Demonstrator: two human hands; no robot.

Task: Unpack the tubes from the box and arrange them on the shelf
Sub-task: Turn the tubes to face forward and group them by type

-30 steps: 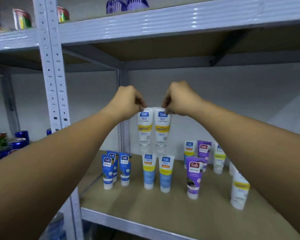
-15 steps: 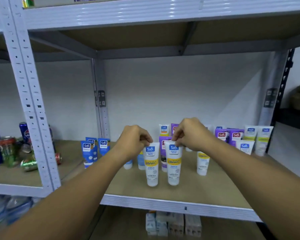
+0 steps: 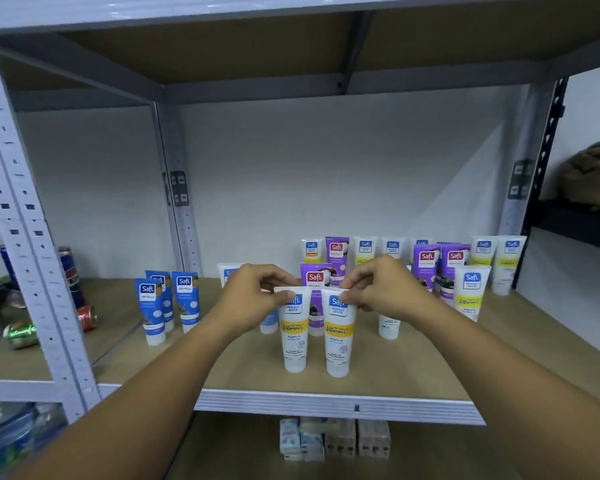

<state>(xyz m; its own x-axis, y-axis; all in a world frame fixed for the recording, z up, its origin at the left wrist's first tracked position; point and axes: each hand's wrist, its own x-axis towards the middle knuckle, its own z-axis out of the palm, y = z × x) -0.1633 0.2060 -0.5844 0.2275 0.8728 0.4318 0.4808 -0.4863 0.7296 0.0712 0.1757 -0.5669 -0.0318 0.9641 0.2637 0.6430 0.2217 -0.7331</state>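
Observation:
Two white Safi tubes with yellow bands stand cap-down, side by side, near the front of the brown shelf board (image 3: 413, 372). My left hand (image 3: 253, 296) pinches the top edge of the left white tube (image 3: 294, 337). The top edge of the right white tube (image 3: 338, 341) is pinched by my right hand (image 3: 381, 289). Behind them stand purple tubes (image 3: 426, 265), more white tubes (image 3: 470, 292) and, to the left, three blue tubes (image 3: 184, 299). No box is in view.
A perforated grey upright (image 3: 32, 258) divides this bay from the left one, where drink cans (image 3: 87, 318) stand and lie. Small cartons (image 3: 333, 438) sit on the shelf below. The metal front lip (image 3: 326, 403) runs under the tubes. A dark rack (image 3: 575, 220) stands right.
Both hands have come down with the two white tubes from mid-air to the front of the shelf board, where the tubes now stand. The camera has swung right and closer.

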